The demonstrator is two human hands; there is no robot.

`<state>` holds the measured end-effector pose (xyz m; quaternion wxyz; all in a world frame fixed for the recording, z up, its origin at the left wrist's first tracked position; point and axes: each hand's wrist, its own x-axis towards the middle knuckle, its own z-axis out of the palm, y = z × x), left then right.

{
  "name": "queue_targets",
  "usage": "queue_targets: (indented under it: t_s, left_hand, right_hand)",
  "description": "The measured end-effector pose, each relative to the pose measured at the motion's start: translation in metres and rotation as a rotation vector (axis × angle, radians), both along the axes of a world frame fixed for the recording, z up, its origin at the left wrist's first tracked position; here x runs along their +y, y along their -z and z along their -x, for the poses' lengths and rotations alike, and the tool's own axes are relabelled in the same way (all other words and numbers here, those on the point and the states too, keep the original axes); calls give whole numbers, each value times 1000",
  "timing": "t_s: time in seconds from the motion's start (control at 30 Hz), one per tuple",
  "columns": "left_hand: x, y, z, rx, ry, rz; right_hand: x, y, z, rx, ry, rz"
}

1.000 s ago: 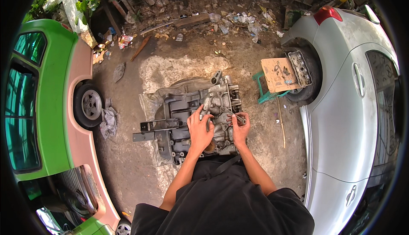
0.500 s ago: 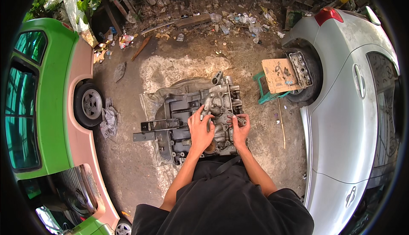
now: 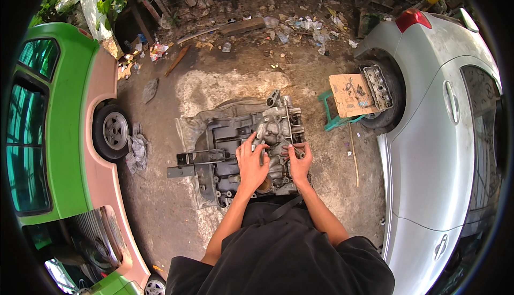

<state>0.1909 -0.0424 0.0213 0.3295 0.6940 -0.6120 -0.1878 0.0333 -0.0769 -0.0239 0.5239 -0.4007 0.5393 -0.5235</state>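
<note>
A dark grey metal engine assembly (image 3: 222, 133) lies in front of me, with brighter cast housings (image 3: 274, 126) along its right half. My left hand (image 3: 251, 165) rests on the middle of these castings, fingers stretched forward and the thumb apart, gripping nothing I can see. To its right, my right hand (image 3: 300, 165) has its fingers drawn together at the engine's right side. Something small and greyish shows between them, too small to name. The fingertips partly cover the metal beneath both hands.
Under the engine is a crumpled grey sheet (image 3: 188, 129); a black bracket (image 3: 201, 157) juts left. A green stool (image 3: 332, 119) at right bears cardboard (image 3: 350, 96) and a metal engine part (image 3: 378, 87). A green van (image 3: 67, 81) and silver car (image 3: 428, 150) flank me.
My right hand has shifted slightly left and its fingers have turned a little over the castings. My left hand stays almost where it was.
</note>
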Motion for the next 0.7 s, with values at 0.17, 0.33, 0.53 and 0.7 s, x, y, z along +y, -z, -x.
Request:
queue_targets:
  t_s: [0.17,0.33,0.53,0.7]
  left_hand:
    - [0,0,0,-13,-5,14]
    - [0,-1,0,-1,0,-4]
    - [0,0,1,-9,-2,9]
    - [0,1,0,-12,-4,52]
  right_hand:
    - [-40,4,6,15,-21,-4]
    - [-82,2,-8,393,-186,1]
    - [-106,-12,-15,648,-423,123]
    - [-102,-17,-11,164,-247,92]
